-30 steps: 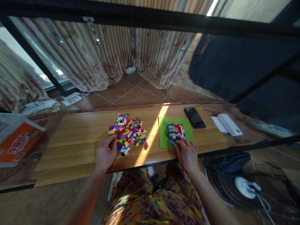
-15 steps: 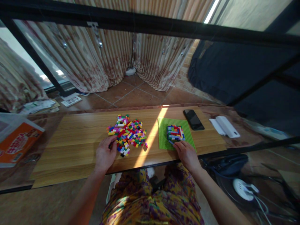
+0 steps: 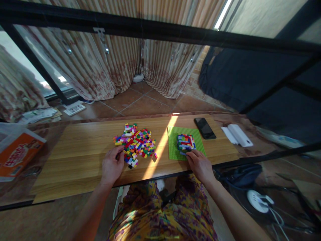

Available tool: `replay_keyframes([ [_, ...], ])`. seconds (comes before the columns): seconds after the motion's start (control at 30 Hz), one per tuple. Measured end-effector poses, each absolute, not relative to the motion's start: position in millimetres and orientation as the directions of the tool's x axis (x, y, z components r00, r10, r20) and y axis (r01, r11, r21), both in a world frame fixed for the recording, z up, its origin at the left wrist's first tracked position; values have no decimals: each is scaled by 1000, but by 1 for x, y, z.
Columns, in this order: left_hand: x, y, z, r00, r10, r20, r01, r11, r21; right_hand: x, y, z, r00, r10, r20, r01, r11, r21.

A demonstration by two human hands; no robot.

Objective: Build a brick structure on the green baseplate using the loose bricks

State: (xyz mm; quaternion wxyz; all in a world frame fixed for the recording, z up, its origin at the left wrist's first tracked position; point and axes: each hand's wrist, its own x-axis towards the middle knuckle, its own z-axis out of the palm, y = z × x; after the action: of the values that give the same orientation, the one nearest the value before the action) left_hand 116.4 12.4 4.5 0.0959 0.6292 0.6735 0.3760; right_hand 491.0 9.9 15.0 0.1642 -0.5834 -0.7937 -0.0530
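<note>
Loose toy bricks (image 3: 136, 144) of many colours lie in a heap on the wooden table. At the heap's left edge rests my left hand (image 3: 112, 164), its thumb and fingers curled together; whatever they hold is hidden. A green studded baseplate (image 3: 173, 134) lies to the right, bearing a small block of stacked bricks (image 3: 185, 142) with a red, white and blue pattern on top. My right hand (image 3: 199, 164) is over the plate's near edge, pinching a long bluish brick (image 3: 183, 153) by its right end, just in front of the stack.
Beyond the baseplate lies a black phone (image 3: 205, 128). White folded paper or a case (image 3: 237, 135) is farther right. An orange and white bag (image 3: 20, 150) stands at the far left. One stray pink-red brick (image 3: 155, 155) sits in a strip of sunlight on the table (image 3: 82, 157).
The bluish brick in my right hand has shifted slightly toward me, with a little more green showing between it and the stack. My left hand has hardly moved.
</note>
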Motion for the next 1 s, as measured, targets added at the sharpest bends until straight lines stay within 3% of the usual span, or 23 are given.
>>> replay_keyframes([
  [0.23,117,12,6,-185,917,353,782,-80,618,497,20,21,-163,880,447,939,278,-204],
  [0.47,118,12,8,-178,922,345,784,-79,616,502,42,24,-175,879,444,904,322,-282],
  [0.73,116,14,5,-180,925,336,777,-76,625,500,47,30,-227,866,446,894,367,-257],
  [1.0,114,14,3,-174,912,370,788,-96,608,499,45,20,-113,887,448,902,281,-328],
])
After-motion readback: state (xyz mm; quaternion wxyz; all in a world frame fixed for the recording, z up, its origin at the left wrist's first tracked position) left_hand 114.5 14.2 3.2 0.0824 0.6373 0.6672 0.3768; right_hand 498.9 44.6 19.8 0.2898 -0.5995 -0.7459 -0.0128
